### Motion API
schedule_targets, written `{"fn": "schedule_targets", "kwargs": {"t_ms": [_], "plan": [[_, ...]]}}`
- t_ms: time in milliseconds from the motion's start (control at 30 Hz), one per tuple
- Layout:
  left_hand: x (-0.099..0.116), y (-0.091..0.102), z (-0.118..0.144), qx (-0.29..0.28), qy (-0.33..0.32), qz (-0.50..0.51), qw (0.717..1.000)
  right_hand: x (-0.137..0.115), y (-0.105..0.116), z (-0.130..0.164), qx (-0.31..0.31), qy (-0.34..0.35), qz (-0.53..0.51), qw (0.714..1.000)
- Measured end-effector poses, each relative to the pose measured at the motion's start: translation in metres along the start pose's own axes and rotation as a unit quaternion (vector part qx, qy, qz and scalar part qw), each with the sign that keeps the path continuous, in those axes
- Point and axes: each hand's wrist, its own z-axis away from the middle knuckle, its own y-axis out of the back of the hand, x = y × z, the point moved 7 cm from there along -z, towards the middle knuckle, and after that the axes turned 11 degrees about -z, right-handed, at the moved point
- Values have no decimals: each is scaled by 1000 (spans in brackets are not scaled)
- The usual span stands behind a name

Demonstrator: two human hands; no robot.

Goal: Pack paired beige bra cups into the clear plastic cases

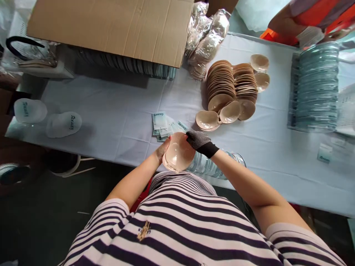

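Over white table (pixel 116 111), both hands (right (pixel 201 142) gloved, left (pixel 162 149) bare) around beige cup (pixel 179 153).

Smooth, faintly glossy beige cup (pixel 179 153), matt cloth-covered table (pixel 116 107), brown matt cardboard box (pixel 111 26), crinkly clear plastic bags (pixel 206 37).

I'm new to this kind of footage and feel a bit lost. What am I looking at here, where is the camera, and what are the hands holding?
There is no machine here: a person in a striped shirt works with two hands, and the camera sits on their head, looking down. The bare left hand and the gloved right hand together hold one beige cup-shaped pad just above the near edge of the table. On the table lie stacks of similar beige pads, small printed packets, a stack of clear plastic shells and a cardboard box. Another person's arm shows at the top right.
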Motion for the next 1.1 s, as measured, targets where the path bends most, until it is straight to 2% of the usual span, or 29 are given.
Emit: {"fn": "schedule_targets", "kwargs": {"t_ms": [100,200,300,367,467,567,667,733,833,900,933,1000,1100], "plan": [[10,33,-3,28,1,-3,1000,-16,-12,-36,-30,3,8,1000],[12,83,-1,123,26,-2,992,-27,-17,-96,0,0,-60,998],[13,125,0,186,34,44,981,-32,-34,-162,17,-53,-74,996],[16,145,-3,203,24,80,976,-33,-52,-193,8,-103,-31,994],[20,164,-10,226,3,109,968,-42,-71,-215,11,-93,53,994],[23,174,-14,265,-42,113,957,-46,-78,-216,24,-31,47,998],[25,170,-14,251,-61,119,959,-48,-70,-209,32,32,-23,999],[29,163,-10,216,-69,129,965,-43,-51,-200,56,11,-92,994],[45,152,0,185,-113,140,966,-39,0,-169,142,-25,-214,966],[57,141,4,179,-134,136,965,-48,37,-134,179,23,-291,940],[62,132,5,178,-138,130,966,-53,50,-115,176,51,-323,928],[70,109,2,171,-141,111,969,-62,60,-79,137,89,-355,921],[76,58,-4,121,-166,79,975,-70,52,-39,94,127,-278,947]]}}
